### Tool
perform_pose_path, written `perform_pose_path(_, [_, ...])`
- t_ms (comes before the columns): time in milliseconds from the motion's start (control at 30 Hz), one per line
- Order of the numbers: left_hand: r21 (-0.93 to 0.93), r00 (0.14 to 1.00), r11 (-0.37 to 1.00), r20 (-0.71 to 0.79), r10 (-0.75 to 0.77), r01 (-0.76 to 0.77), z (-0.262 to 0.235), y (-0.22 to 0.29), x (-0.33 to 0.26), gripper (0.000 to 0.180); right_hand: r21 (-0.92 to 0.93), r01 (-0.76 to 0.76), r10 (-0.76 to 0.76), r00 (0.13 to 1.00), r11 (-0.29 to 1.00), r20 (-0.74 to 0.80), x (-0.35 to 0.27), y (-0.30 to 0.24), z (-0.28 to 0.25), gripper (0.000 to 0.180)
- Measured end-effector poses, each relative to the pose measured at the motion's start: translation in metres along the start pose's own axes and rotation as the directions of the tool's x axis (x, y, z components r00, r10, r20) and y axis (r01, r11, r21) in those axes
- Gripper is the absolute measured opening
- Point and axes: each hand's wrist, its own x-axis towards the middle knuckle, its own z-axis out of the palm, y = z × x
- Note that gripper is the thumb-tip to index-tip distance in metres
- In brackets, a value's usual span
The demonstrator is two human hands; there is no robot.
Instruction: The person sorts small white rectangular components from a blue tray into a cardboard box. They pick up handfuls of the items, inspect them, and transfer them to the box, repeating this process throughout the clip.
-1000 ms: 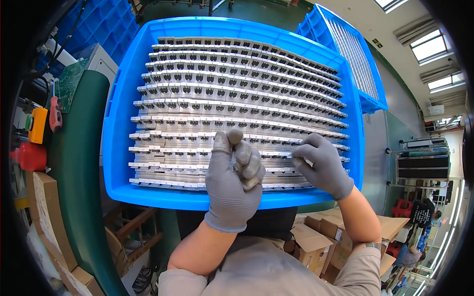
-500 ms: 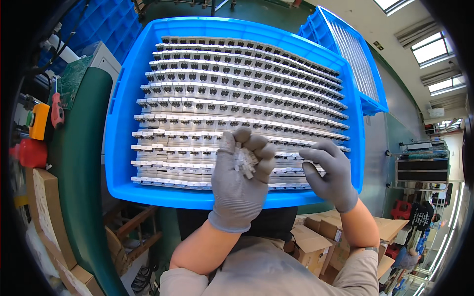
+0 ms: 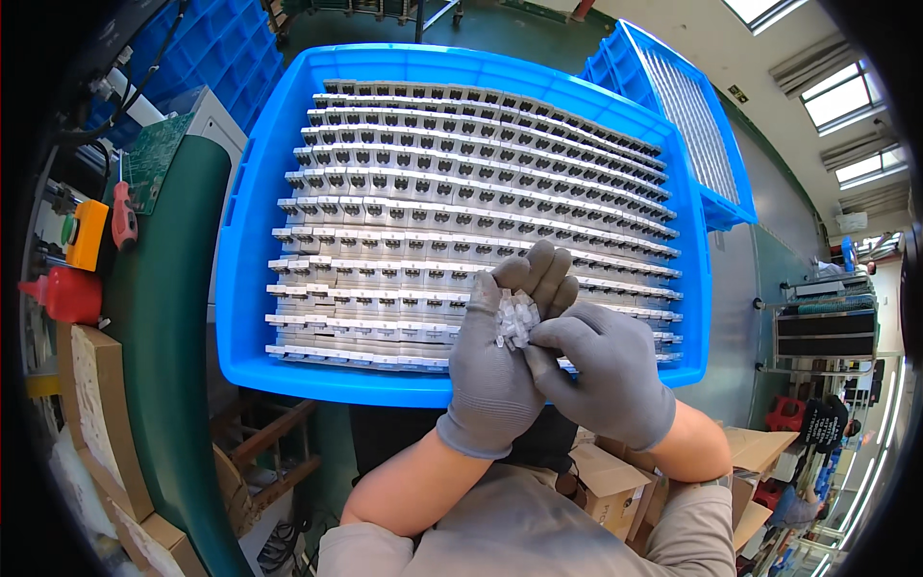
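Left hand [image 3: 492,377]: palm up, cupped under clear bits [image 3: 517,319] | right hand [image 3: 613,373]: fingertips narrowed at the bits, grip unclear | white blocks [image 3: 423,216] already rowed in blue bin [image 3: 461,63]; bits left in palm

Grey gloves [image 3: 495,394] (ribbed), beige shirt [image 3: 519,524]

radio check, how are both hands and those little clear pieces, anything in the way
Left grey-gloved hand palm up, cupping small translucent plastic-looking pieces. Right grey-gloved hand fingertips at the pieces, grip unclear. No obstruction visible between them.
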Motion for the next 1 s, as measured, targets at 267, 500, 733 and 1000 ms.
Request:
perform_pose_path(267, [-0.049,0.999,0.998,-0.039,-0.029,0.027,0.002,-0.007,-0.001,0.040,0.026,-0.031,0.031,0.999,0.999,0.016,-0.001,-0.003,-0.005,0.014])
perform_pose_path(500, [-0.064,0.999,0.997,-0.037,-0.038,0.036,-0.001,-0.011,0.001,0.039,0.071,-0.038,0.036,0.999,0.997,0.038,-0.005,0.003,-0.008,0.016])
perform_pose_path(733, [0.008,0.995,0.999,-0.082,-0.052,0.052,0.000,-0.013,0.001,0.036,0.162,-0.044,0.028,0.995,0.986,0.097,-0.005,0.006,-0.012,0.016])
perform_pose_path(1000, [-0.021,0.978,0.999,-0.206,-0.029,0.025,-0.006,0.003,0.003,0.031,0.407,-0.021,0.111,0.974,0.913,-0.197,-0.009,0.011,-0.011,0.017])
